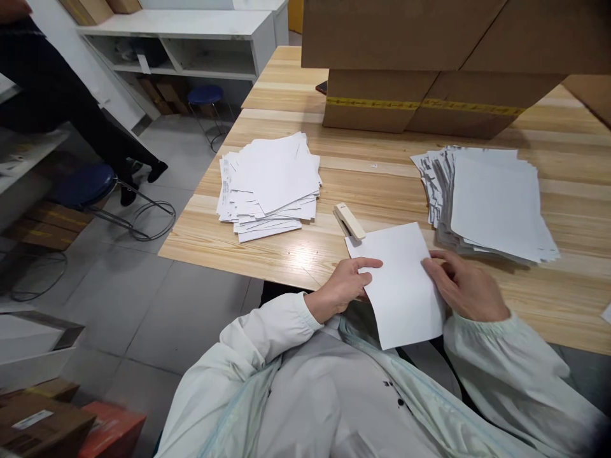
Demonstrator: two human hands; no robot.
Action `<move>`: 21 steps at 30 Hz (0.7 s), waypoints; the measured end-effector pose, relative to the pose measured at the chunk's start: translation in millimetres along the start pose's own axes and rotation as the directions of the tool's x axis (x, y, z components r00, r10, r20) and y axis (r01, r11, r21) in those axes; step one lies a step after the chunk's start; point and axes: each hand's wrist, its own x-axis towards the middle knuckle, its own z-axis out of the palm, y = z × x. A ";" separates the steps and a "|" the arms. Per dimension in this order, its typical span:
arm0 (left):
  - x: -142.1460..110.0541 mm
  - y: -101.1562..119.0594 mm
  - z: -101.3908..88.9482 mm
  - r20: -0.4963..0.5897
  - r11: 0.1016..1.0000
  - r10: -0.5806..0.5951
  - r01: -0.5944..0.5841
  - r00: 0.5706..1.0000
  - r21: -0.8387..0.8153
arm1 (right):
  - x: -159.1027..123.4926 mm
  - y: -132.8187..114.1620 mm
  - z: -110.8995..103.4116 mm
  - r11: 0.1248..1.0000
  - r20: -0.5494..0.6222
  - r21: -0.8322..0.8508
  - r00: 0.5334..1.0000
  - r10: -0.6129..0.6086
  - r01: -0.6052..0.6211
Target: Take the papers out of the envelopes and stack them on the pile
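Observation:
A white sheet of paper (401,286) lies across the table's front edge, its lower part hanging over my lap; whether it is one sheet or a few I cannot tell. My left hand (346,283) grips its left edge, thumb and index finger on top. At the right edge, my right hand (463,283) pinches the paper between thumb and fingers. A cream stapler (350,221) rests on the table, touching or just beside the paper's top left corner. Left of it sits an uneven stack of papers (277,175); a second, thicker paper stack (496,200) is on the right.
Large cardboard boxes (382,95) with yellow tape stand at the back of the wooden table (353,146). A dark flat object (322,87) pokes out beside them. On the floor at left are blue stools (88,184), boxes (42,423) and a person's legs (90,127).

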 end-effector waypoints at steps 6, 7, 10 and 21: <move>1.4 0.1 -2.5 0.020 1.000 -0.014 0.015 1.000 -0.008 | 15.8 -28.9 -74.4 0.987 -0.173 -0.052 0.972 -0.161 0.154; 1.4 -0.4 -3.0 0.016 1.000 -0.010 0.010 1.000 -0.012 | 28.5 -40.2 -76.8 0.967 -0.086 0.070 0.968 -0.237 0.243; 0.0 -1.0 -4.9 -0.007 1.000 0.002 -0.002 1.000 -0.018 | 76.5 -76.8 -59.2 0.898 0.184 0.240 0.891 -0.414 0.368; -4.3 6.7 -27.2 -0.036 0.999 -0.022 0.023 0.999 0.034 | 132.3 -147.3 15.0 0.858 0.286 0.320 0.822 -0.492 0.402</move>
